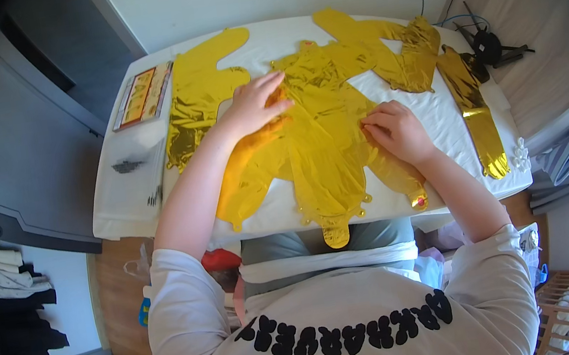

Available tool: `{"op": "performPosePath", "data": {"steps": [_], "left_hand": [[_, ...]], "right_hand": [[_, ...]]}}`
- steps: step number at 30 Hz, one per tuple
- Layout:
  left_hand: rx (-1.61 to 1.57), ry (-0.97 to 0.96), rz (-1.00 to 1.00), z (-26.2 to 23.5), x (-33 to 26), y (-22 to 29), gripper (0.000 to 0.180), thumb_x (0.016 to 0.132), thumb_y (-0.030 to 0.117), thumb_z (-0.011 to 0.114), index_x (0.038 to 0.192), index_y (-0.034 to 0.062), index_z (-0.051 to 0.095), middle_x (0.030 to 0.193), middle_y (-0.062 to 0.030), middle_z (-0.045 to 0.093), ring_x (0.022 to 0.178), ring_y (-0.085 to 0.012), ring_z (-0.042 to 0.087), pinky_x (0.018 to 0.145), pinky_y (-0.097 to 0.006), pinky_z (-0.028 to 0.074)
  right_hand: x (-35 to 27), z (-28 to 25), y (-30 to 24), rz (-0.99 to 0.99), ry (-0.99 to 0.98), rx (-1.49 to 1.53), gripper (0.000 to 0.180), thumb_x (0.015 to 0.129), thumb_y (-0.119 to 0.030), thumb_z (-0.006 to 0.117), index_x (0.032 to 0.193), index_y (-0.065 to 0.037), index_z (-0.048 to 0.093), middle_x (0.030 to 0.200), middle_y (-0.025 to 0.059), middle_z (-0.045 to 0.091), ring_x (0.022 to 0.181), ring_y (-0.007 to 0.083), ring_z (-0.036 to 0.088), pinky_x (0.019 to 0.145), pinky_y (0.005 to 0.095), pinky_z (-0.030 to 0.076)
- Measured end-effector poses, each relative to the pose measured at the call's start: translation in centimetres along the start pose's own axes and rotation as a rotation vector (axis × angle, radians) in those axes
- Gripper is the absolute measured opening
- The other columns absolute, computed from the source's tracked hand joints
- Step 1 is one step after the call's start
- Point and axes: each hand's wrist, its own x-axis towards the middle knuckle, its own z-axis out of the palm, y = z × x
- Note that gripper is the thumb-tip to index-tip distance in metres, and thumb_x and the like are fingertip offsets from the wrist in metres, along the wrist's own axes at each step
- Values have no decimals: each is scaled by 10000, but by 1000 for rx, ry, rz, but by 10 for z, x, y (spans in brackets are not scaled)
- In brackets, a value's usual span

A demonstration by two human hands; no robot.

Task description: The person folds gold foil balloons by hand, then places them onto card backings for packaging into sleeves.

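Several flat, uninflated gold foil balloons [329, 164] lie spread and overlapping across a white-covered table [377, 86]. My left hand [257, 105] is open above the foil left of the middle, its fingers stretched toward the centre and the thumb apart. Its palm side is hidden. On the right, my right hand [397, 130] has its fingers curled and pinched at the edge of the central gold foil balloon. The rounded tab at the near end of that balloon hangs over the table's front edge.
Printed packaging [143, 95] and a clear plastic bag [130, 165] lie at the table's left. A black device with antennas [486, 47] and cables stands at the far right. A narrow gold foil strip [473, 109] lies near the right edge, beside small white pieces [520, 155].
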Motion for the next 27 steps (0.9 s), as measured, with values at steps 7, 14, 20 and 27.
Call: {"op": "performPosePath", "data": {"steps": [7,14,20,27], "left_hand": [[31,-82,8,4,-5,16,723,998,591,554,1567,156,454,1653,-106,380,1526,-272,344,1266,-516,151],[114,-183,35,3,-6,17,843,916,681,606,1571,173,455,1669,-106,350,1555,-242,295,1278,-542,79],[65,-162,68,6,-4,15,809,941,586,645,1590,161,413,1664,-107,356,1558,-271,280,1284,-545,81],[-211,108,-88,-2,0,14,786,977,656,552,1572,156,432,1655,-110,365,1536,-277,324,1279,-563,90]], "right_hand": [[-1,1,2,5,-5,-16,142,896,-88,720,1026,-53,765,1014,97,702,983,307,649,887,386,530],[-1,3,3,-3,9,-14,139,893,-96,717,1020,-60,760,1008,86,702,973,298,651,879,389,533],[-3,1,5,-3,-5,-20,149,907,-90,711,1041,-51,762,1023,93,696,982,302,651,882,385,535],[-2,1,5,3,-15,-13,147,909,-88,709,1041,-47,759,1017,99,693,980,302,646,883,386,532]]}}
